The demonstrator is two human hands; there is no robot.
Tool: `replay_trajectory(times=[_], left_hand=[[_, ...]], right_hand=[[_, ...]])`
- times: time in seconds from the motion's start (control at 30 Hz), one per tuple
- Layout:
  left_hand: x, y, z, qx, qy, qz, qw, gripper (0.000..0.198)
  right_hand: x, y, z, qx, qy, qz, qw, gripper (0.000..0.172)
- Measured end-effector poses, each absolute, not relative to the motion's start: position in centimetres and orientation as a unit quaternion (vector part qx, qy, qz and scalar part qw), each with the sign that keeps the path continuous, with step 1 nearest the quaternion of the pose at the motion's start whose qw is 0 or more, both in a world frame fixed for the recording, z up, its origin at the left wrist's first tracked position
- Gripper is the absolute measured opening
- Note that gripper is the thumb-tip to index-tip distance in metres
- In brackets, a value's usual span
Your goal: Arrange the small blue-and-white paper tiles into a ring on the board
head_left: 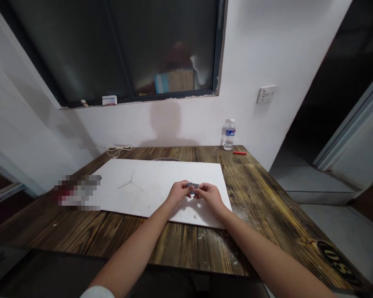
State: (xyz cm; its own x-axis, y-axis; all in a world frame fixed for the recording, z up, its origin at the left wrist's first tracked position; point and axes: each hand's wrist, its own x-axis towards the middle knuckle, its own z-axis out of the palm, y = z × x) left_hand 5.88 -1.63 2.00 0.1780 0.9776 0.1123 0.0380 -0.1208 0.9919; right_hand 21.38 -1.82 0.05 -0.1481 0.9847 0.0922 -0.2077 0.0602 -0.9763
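Observation:
Both of my hands meet above the right part of a white board lying on a wooden table. My left hand pinches one side of a small dark blue-grey object. On its other side, my right hand closes its fingertips around it. The object looks like short bars or a small folded piece; its exact kind is too small to make out, and the fingers cover part of it. A thin three-armed dark mark or wire shows on the board to the left.
A water bottle stands at the table's back right, with a red pen-like stick near it. A coiled white cord lies at the back left. Blurred items cover the board's left end. Behind are a wall, socket and window.

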Motion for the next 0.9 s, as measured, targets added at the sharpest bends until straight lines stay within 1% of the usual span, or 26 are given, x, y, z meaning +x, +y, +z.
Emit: replay_trajectory(times=[0.17, 0.37, 0.63, 0.73, 0.9], left_hand=[[5.9, -1.7, 1.9, 0.576, 0.456, 0.457, 0.501, 0.036], [6.1, -1.8, 2.0, 0.567, 0.466, 0.461, 0.5, 0.031], [5.9, -1.8, 2.1, 0.551, 0.478, 0.475, 0.492, 0.033], [5.9, -1.7, 2.0, 0.538, 0.493, 0.478, 0.489, 0.034], [5.8, -1.4, 1.8, 0.538, 0.497, 0.487, 0.476, 0.033]], right_hand=[[21.8, -1.3, 0.0, -0.388, -0.481, 0.57, 0.542, 0.039], [21.9, -1.2, -0.2, -0.377, -0.475, 0.577, 0.548, 0.038], [22.0, -1.2, -0.2, -0.37, -0.461, 0.574, 0.567, 0.039], [22.1, -1.1, -0.3, -0.39, -0.463, 0.547, 0.578, 0.04], [22.5, -1.0, -0.5, -0.446, -0.514, 0.449, 0.578, 0.035]])
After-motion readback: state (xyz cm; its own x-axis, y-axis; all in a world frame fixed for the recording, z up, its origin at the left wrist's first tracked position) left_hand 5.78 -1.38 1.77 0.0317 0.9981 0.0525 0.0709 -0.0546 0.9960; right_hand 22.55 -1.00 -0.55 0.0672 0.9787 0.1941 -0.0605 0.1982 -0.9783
